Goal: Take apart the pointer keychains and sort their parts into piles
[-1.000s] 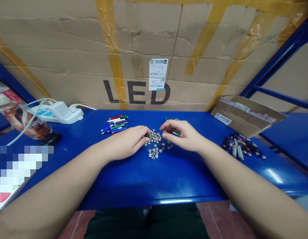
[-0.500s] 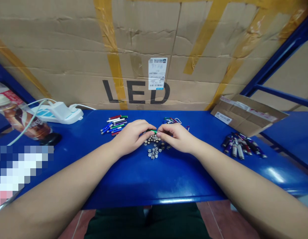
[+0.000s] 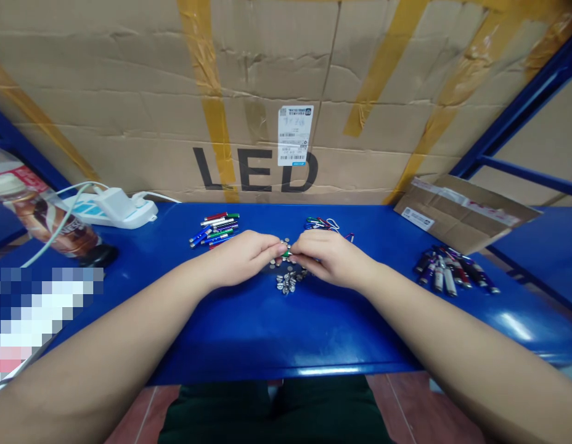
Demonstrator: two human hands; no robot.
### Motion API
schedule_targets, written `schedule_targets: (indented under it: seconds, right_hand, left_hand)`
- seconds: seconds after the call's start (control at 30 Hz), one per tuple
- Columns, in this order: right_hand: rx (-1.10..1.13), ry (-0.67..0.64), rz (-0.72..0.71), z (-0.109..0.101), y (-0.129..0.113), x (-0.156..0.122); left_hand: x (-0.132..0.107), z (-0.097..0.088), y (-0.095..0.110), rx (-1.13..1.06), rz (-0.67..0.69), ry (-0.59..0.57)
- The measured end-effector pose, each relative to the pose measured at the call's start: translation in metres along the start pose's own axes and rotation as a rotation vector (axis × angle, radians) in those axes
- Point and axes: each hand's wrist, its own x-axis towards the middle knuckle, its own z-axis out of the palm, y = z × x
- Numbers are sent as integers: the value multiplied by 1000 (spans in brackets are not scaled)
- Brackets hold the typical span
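Note:
My left hand (image 3: pixel 249 256) is closed on a small green metal tube (image 3: pixel 286 253), likely a mini flashlight body. Most of the tube is hidden inside the fingers. At its right end, my right hand (image 3: pixel 330 258) pinches with thumb and fingertips. Just below the hands lie small silver end caps (image 3: pixel 286 283) in a loose pile. Button cells (image 3: pixel 272 264) are scattered between and under the fingers, partly covered. Beside my left hand is a heap of coloured metal tubes (image 3: pixel 216 229). Behind my right hand lie several small carabiners (image 3: pixel 331 224).
Finished-looking mini flashlights (image 3: pixel 447 271) lie in a pile at the right, before a small cardboard box (image 3: pixel 466 213). A drink bottle (image 3: pixel 50 216) and a white power strip (image 3: pixel 113 209) occupy the left of the blue table (image 3: pixel 286 339). A large carton (image 3: pixel 151 123) stands behind.
Both hands have come slightly lower and closer together around the green tube. The fingers now cover more of it. The view has shifted a little.

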Motion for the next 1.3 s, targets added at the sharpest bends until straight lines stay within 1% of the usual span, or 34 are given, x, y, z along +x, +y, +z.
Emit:
schedule_targets:
  seconds: [0.07,0.13,0.23,0.3,0.37,0.53,0.67,0.77,0.87,0.9,0.93,0.97,1.07,1.13,1.2,1.3]
  right_hand:
    - [-106,-22,-36,-2,-1,1]
    - [-119,-19,-10,-3,-1,1]
    - [10,28,129,-3,1,1]
    - [108,52,213,-1,3,0]
    - [162,57,239,1,5,-1]
    - [160,76,190,7,7,-2]
    - [30,62,88,7,7,-1]
    - [-132,13,40,6,5,1]
    - [-313,-43,22,4,2,3]
    - [-339,-48,27,4,2,3]
    - [-338,-43,39,4,2,3]
    - [-313,-30,59,4,3,3]
    - [-151,26,131,5,7,0]
    - [-60,45,149,6,10,-2]
    - [-27,46,132,5,12,-3]
    - [-104,22,87,3,12,-3]
  left_hand:
    - [-2,-1,0,-43,-45,21]
    - [-5,-3,-1,-63,-40,73]
    - [-9,-7,-4,-60,45,170]
    - [-10,-9,-6,-29,90,210]
    - [-9,-11,-7,-18,103,211]
    - [-5,-10,-8,13,70,175]
    - [-2,-8,-9,62,24,185]
    - [0,-6,-8,76,-58,175]
    - [0,-5,-5,10,-185,120]
    - [-1,-5,-4,-19,-212,117]
    - [-2,-5,-4,-51,-211,132]
    - [-3,-5,-4,-82,-179,164]
    - [-6,-7,-8,-83,11,253]
    - [-6,-9,-11,-25,95,260]
    - [-6,-10,-14,-2,121,244]
    - [-5,-11,-16,8,108,197]
